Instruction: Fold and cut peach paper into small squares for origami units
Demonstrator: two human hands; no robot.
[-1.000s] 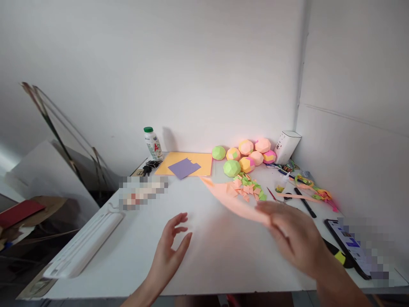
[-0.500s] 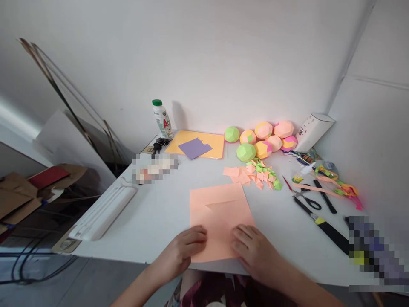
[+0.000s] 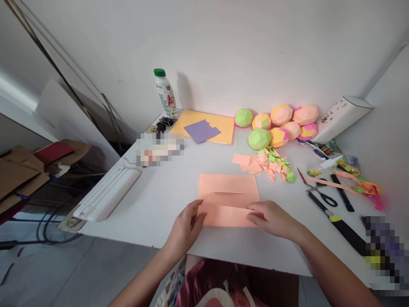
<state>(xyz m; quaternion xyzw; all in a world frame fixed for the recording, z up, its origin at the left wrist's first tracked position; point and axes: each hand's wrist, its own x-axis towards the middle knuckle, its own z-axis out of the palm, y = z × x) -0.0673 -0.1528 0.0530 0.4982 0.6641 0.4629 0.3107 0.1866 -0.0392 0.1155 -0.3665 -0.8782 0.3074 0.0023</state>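
A peach sheet of paper (image 3: 229, 182) lies on the white table before me, its near part folded upward into a band across the sheet. My left hand (image 3: 185, 225) pinches the left end of that fold between thumb and fingers. At the right end, my right hand (image 3: 274, 218) grips the fold the same way. A short slit or crease line shows across the middle of the sheet. Just beyond its far right corner lie peach paper pieces (image 3: 249, 164) and a heap of small folded green and peach bits (image 3: 275, 161).
Several faceted paper balls (image 3: 259, 138) sit by the wall. Purple paper (image 3: 201, 131) rests on yellow sheets (image 3: 226, 135). Scissors (image 3: 327, 199), a black-handled knife (image 3: 348, 234) and a glue bottle (image 3: 326, 165) lie right. Left are a white bottle (image 3: 166, 96) and a long white device (image 3: 107, 194).
The near edge of the peach sheet has been folded up and away from me. Both hands have moved forward with it, from flat on the sheet to pinching the fold's ends.
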